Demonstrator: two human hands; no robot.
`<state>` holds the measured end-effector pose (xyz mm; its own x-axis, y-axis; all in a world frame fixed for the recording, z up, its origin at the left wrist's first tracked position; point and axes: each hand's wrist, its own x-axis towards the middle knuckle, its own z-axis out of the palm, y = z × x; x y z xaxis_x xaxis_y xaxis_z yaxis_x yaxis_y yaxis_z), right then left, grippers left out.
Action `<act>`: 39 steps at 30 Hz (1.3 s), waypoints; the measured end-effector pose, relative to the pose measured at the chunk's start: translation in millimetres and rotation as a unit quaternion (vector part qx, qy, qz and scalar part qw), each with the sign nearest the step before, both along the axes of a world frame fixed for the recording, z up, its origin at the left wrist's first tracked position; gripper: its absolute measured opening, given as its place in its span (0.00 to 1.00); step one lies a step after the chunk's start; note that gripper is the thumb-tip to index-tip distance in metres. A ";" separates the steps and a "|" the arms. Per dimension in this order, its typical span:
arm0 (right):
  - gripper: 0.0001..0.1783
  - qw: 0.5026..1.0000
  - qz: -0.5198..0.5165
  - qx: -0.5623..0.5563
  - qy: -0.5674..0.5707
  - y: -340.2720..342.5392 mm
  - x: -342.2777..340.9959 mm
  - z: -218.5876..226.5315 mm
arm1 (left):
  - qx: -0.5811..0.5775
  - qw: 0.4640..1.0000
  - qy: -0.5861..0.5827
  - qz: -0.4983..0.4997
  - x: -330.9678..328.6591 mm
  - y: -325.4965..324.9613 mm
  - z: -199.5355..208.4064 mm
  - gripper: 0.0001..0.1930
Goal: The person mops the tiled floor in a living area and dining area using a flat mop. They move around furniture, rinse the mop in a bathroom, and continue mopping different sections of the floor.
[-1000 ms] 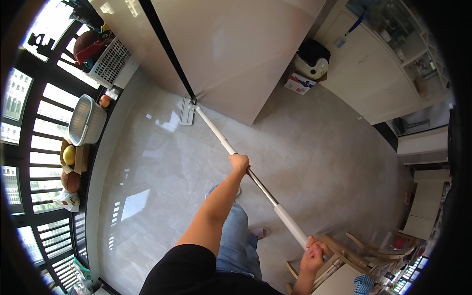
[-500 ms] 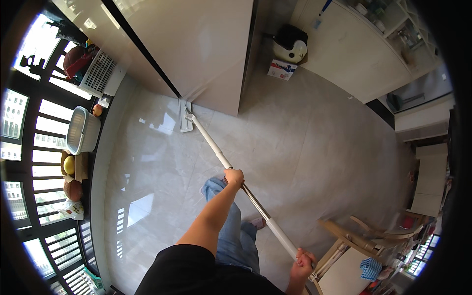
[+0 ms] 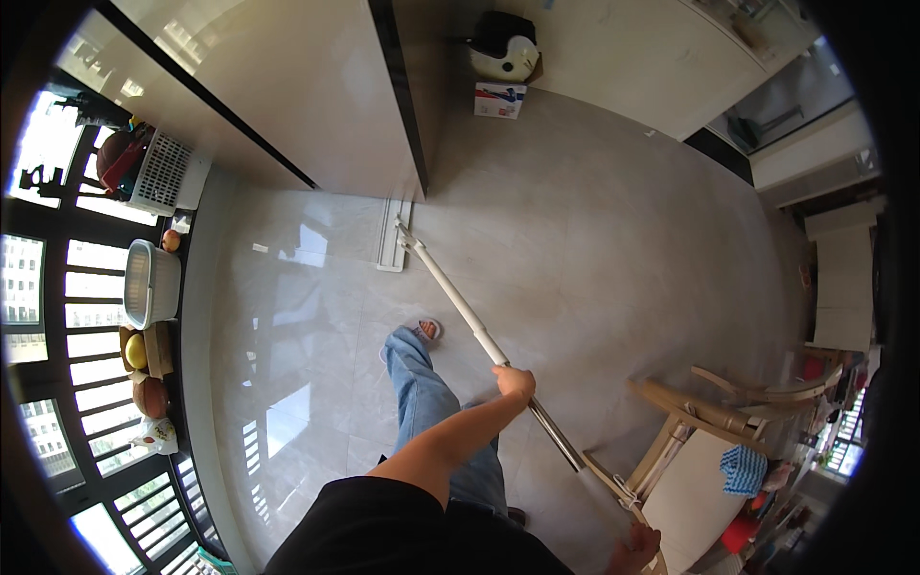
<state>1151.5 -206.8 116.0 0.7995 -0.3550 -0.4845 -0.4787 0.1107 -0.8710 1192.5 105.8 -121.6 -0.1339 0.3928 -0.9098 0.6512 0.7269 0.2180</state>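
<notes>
A flat mop with a long white and metallic pole slants across the view. Its flat rectangular head rests on the grey tiled floor, close to the bottom corner of a glossy cabinet. My left hand is wrapped round the middle of the pole, just below the white upper section. Lower down, near the wooden chair, my right hand is closed at the pole's near end; it is partly blurred and close to the lower edge.
The glossy beige cabinet stands at the far left. A white-and-black helmet sits on a small box at the back. On the right is a wooden chair with a blue cloth. Baskets and fruit line the left windowsill.
The mop head has slid right along the cabinet's base, past its corner. Both hands have shifted right and nearer with the pole. My view has turned, and a foot has come into sight.
</notes>
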 end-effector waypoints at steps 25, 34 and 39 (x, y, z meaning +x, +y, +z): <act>0.11 0.870 0.346 0.244 -0.252 206.6 39.1 52.8 | -0.063 0.951 -0.049 0.299 -54.9 144.9 -2.7 0.11; 0.18 0.950 0.122 0.147 -0.247 79.6 3.1 122.3 | -0.137 0.980 0.016 0.145 -2.7 -28.8 54.7 0.12; 0.14 0.946 0.092 0.173 -0.257 54.6 -27.5 163.3 | -0.153 0.986 -0.016 0.061 -4.6 -50.0 111.6 0.09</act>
